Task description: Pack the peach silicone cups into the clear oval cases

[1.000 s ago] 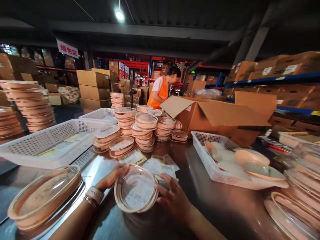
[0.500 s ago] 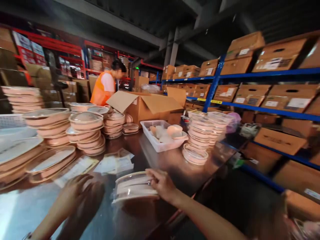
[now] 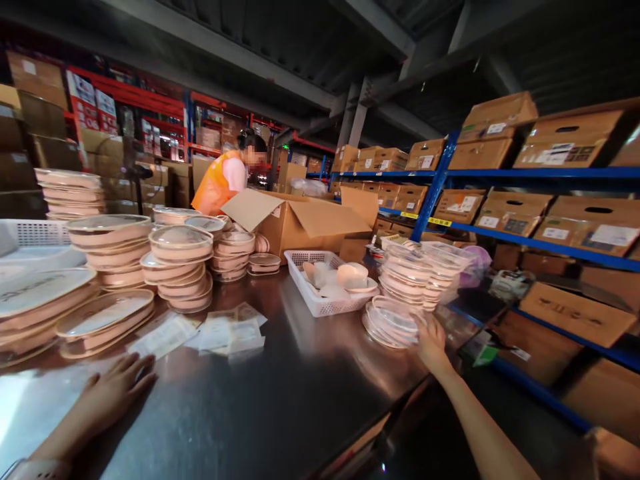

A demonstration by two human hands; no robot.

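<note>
At the right, my right hand (image 3: 433, 347) has its fingers closed on the edge of a clear-topped round case (image 3: 395, 317) with pale pink sides. This case lies on top of a low stack of similar cases, in front of taller stacks (image 3: 407, 273). My left hand (image 3: 107, 390) rests palm down at the lower left with its fingers spread, holding nothing. Just beyond it lie several flat printed packets (image 3: 227, 333). An oval pink case (image 3: 107, 320) and more stacked cases (image 3: 177, 267) stand behind them.
A white perforated basket (image 3: 320, 305) with pink and white pieces stands mid-table (image 3: 240, 413). Behind it is an open carton (image 3: 305, 227). A person in an orange vest (image 3: 215, 183) bends beyond it. Blue shelving (image 3: 435, 183) with boxes lines the right.
My right hand has carried the round case from the table's front middle to the low stack at the right. My left hand has moved left and lies flat.
</note>
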